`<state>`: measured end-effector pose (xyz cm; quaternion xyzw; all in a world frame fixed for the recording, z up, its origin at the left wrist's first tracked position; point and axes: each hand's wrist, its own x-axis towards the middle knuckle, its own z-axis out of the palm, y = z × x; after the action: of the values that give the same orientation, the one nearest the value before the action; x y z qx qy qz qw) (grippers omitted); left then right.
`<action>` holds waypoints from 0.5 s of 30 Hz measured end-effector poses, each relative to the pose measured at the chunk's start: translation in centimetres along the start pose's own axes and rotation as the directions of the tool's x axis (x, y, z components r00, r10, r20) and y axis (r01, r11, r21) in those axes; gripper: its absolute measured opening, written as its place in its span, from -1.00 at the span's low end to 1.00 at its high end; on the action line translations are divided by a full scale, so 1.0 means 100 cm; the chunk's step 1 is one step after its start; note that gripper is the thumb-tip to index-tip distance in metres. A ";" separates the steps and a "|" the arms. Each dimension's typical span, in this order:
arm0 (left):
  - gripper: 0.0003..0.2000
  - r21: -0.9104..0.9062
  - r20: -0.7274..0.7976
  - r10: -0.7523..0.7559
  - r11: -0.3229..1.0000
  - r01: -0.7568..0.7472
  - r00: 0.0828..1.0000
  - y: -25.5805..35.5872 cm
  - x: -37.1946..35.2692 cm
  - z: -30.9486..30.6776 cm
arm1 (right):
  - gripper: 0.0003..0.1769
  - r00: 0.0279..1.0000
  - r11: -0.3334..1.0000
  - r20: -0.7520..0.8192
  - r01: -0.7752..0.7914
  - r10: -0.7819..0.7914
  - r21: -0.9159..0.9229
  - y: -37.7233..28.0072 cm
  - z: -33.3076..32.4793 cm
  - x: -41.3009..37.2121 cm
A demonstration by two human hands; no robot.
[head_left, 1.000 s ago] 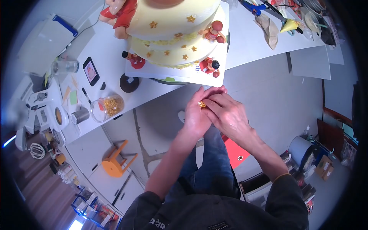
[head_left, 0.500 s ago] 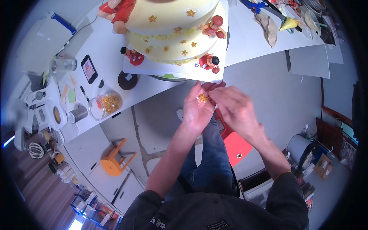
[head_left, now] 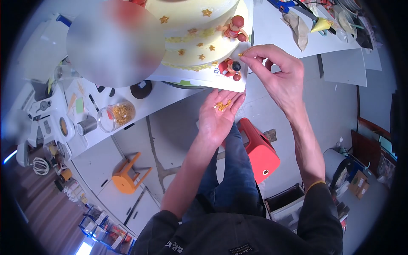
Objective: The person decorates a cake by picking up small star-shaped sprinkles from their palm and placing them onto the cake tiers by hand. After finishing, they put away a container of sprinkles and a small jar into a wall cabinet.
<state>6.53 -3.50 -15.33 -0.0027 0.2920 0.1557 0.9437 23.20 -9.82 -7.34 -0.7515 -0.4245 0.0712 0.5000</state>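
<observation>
Palm up, my left hand [head_left: 216, 117] lies open with its fingers stretched out, below the front edge of the cake board [head_left: 229, 85]. Several small gold stars [head_left: 222, 105] rest loose on its palm. My right hand [head_left: 280, 70] is closed in a pinch on a tiny gold piece, seemingly a star [head_left: 241, 54], beside the right side of the cake [head_left: 199, 34]. The pale yellow cake bears gold stars and crumbly yellow bands. A red-capped figurine [head_left: 235, 27] sits on its side, and a black-haired figurine [head_left: 229, 68] stands on the board.
A round blurred patch covers the cake's left part. Left on the table [head_left: 148, 106] are a jar of gold pieces [head_left: 117, 115], a metal tin [head_left: 87, 126] and a dark round object [head_left: 141, 89]. Piping bags [head_left: 297, 32] lie at right. A red stool [head_left: 259, 157] and orange stool [head_left: 127, 176] stand below.
My right hand has left my left palm, moving up and right to the cake's side with a tiny gold piece pinched. My left fingers have spread flatter. A blurred patch now covers the upper left.
</observation>
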 end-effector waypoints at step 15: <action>-0.47 -0.019 -0.008 0.004 1.000 -0.004 1.000 -0.001 0.001 -0.002 | -0.89 0.999 0.999 0.025 0.032 -0.032 0.013 0.013 0.010 0.010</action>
<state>6.52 -3.62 -15.55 -0.0116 0.2944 0.1605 0.9420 24.07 -8.57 -8.61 -0.7404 -0.4423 0.0756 0.5005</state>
